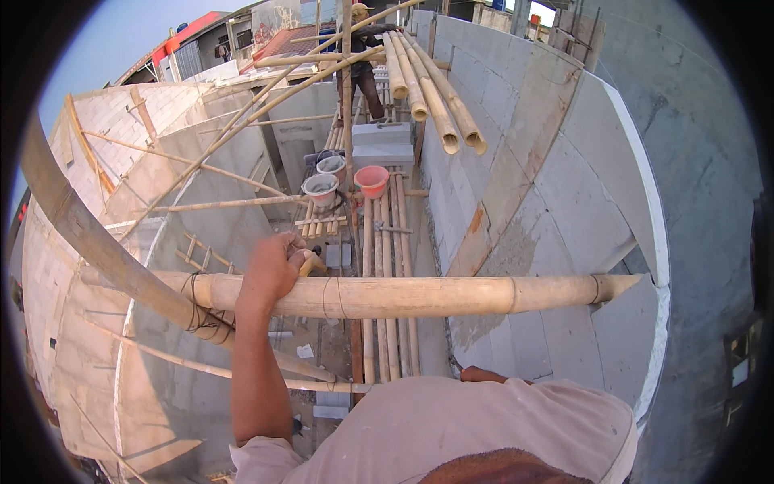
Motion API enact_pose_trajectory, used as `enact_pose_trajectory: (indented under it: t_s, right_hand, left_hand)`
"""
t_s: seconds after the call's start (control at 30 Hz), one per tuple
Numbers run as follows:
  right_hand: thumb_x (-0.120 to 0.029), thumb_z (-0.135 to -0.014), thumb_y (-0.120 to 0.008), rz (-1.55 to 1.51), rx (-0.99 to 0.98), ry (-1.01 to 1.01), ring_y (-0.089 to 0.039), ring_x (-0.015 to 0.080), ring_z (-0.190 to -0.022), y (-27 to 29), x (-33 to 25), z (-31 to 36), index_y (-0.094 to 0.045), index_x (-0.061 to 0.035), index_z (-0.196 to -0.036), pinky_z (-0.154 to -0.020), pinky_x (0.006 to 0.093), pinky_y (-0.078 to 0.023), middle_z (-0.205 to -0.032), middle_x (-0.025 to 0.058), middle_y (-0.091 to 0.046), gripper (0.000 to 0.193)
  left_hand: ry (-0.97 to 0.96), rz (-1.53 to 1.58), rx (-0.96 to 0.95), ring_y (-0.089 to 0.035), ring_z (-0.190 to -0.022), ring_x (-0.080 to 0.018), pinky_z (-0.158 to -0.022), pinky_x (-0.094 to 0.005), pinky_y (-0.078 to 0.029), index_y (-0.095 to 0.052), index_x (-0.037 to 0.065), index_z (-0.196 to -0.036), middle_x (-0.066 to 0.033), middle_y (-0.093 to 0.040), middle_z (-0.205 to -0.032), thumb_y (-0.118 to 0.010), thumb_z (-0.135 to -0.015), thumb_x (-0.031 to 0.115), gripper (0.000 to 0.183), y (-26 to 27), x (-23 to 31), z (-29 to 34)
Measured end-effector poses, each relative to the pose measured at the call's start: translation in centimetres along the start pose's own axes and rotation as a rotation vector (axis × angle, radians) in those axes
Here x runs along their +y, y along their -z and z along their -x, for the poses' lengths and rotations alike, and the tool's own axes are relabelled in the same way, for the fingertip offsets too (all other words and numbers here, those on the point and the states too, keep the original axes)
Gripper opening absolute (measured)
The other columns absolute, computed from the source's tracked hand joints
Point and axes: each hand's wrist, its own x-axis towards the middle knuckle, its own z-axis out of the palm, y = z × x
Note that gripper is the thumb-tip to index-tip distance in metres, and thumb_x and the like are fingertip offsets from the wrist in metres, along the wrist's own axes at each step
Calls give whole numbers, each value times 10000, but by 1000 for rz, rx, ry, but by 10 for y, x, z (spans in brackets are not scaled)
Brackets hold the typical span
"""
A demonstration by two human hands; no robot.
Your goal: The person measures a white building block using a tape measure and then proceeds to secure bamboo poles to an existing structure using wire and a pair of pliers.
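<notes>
A thick bamboo pole (411, 297) crosses in front of me, lashed with wire to a curved upright bamboo (105, 234) on the left. My left forearm reaches over the pole. My left hand (278, 262) is just beyond it, fingers curled and closed by a small yellowish thing (311, 264) whose kind I cannot make out. Low on the right, only part of my right hand (481, 374) shows past my shirt, near the grey block wall (540, 339). A small dark tip sits by it; its fingers are mostly hidden.
Below runs a walkway of long bamboo poles (390, 258). Farther along stand a red bucket (372, 182), grey-filled buckets (320, 187) and stacked pale blocks (382, 145). Several bamboo poles (435, 97) jut toward me beside another person (367, 81). Diagonal bamboo braces (242, 121) cross the left.
</notes>
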Motion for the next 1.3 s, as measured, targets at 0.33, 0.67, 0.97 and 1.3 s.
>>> enact_pose_trajectory:
  t_s: [0.33, 0.67, 0.97, 1.3]
  right_hand:
    - [-272, -985, -433, 24, -80, 99, -687, 393, -1026, -22, 0, -16, -691, -11, -1128, -838, 487, -556, -1125, 239, -692, 394]
    - [-273, -896, -562, -111, 15, 34, -691, 327, -1053, -48, -2, -24, -761, -59, -1040, -901, 416, -540, -1133, 178, -715, 326]
    - [-333, -901, -544, -183, 56, -53, -688, 326, -1065, -54, 2, -28, -769, -73, -1047, -894, 415, -537, -1134, 171, -717, 373]
    - [-318, -906, -565, -410, -10, -133, -652, 349, -1134, -19, -2, -23, -704, -8, -1147, -922, 415, -522, -1213, 215, -672, 416]
  left_hand:
    - [115, 105, -47, -545, -725, -154, -695, -310, -465, -656, -43, -1054, -55, -594, -777, -707, -864, 79, 232, 3, 2, 6]
    - [140, 178, -67, -540, -711, -138, -682, -293, -465, -648, -41, -1031, -48, -593, -762, -715, -859, 76, 218, -1, 8, 1]
    - [188, 153, -89, -509, -739, -94, -697, -252, -442, -645, -33, -1051, 13, -547, -781, -711, -862, 71, 226, -1, 12, -3]
    - [201, 182, -65, -476, -694, -99, -657, -270, -424, -642, -38, -1056, 13, -526, -731, -722, -859, 70, 238, -7, 7, -6]
